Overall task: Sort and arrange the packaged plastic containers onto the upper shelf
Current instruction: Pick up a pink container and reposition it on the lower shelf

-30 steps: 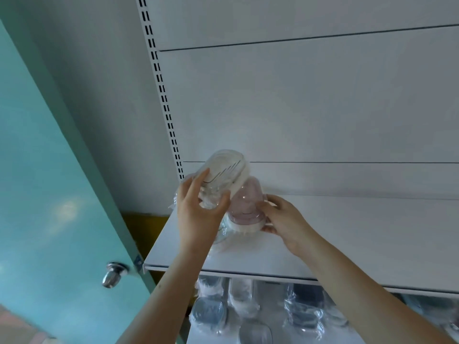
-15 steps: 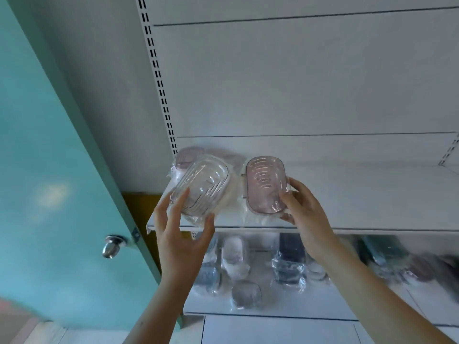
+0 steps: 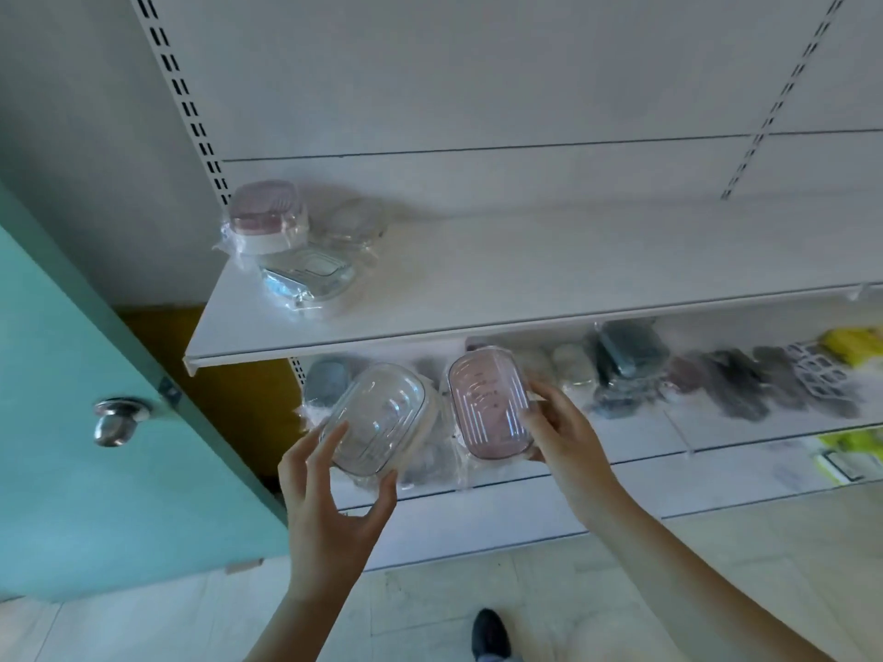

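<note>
Here, below the front edge of the white upper shelf (image 3: 478, 298), a person holds two wrapped plastic containers. Left of the shelf, a teal door (image 3: 95, 422) with a metal knob (image 3: 117, 420) stands ajar. The left hand (image 3: 329, 499) grips a clear container (image 3: 377, 418) between curled fingers and thumb, under the shelf's left end. On that shelf's left end lie three more packaged containers (image 3: 291, 246). The right hand (image 3: 564, 437) clasps a pink container (image 3: 489, 408) just beside the clear one. Beneath the shelf to the right, a lower shelf (image 3: 669, 437) holds blurred dark and yellow goods.
</note>
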Motion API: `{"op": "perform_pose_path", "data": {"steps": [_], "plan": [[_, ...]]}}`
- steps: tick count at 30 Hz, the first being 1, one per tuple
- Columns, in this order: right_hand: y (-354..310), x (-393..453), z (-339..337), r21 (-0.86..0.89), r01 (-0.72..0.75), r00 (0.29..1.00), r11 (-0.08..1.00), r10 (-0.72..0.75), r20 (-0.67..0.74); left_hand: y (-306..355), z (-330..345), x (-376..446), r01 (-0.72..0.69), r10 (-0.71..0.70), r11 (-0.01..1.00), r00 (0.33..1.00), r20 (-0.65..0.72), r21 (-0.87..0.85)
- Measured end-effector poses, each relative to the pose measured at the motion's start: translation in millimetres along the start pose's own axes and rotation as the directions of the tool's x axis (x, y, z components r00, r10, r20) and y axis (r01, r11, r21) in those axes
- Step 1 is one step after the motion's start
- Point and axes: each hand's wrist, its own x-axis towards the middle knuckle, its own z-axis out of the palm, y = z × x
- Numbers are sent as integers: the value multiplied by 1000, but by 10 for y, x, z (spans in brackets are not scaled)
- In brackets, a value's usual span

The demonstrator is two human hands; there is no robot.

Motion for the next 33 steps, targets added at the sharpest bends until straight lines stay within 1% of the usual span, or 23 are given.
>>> {"op": "perform_pose_path", "data": {"steps": [5, 9, 15, 17, 19, 21, 24, 25, 27, 30, 33], "plan": [[287, -26, -383, -39, -87, 993, 995, 83, -81, 50, 395, -100, 38, -35, 999, 994, 103, -33], [437, 39, -745, 7, -141, 977, 990, 140, -160, 182, 798, -116, 42, -34, 998, 982, 184, -39], [700, 330, -1478, 50, -176, 959, 983, 183, -218, 479, 1658, -118, 69, -66, 998, 967, 245, -5], [788, 474, -1767, 58, -197, 951, 979, 205, -230, 617, 2010, -103, 101, -100, 995, 960, 262, 10], [889, 632, -2064, 63, -227, 941, 972, 235, -245, 727, 2384, -66, 164, -163, 986, 953, 256, 18], [1015, 805, -2342, 50, -251, 937, 967, 256, -236, 766, 2772, -10, 219, -224, 974, 950, 216, 47], [1234, 1083, -2658, 20, -274, 940, 961, 272, -207, 775, 3290, 62, 337, -352, 934, 922, 160, 117], [1301, 1169, -2735, 10, -282, 939, 959, 278, -201, 777, 3449, 77, 353, -372, 926, 916, 149, 138], [1424, 1310, -2847, -9, -294, 939, 956, 287, -190, 770, 3746, 88, 354, -379, 919, 914, 144, 172], [1561, 1451, -2944, -22, -300, 942, 954, 293, -162, 702, 4152, 107, 336, -368, 925, 910, 192, 180], [1697, 1530, -3017, -39, -302, 938, 952, 290, -188, 555, 4513, 111, 339, -371, 924, 904, 213, 175]]}}
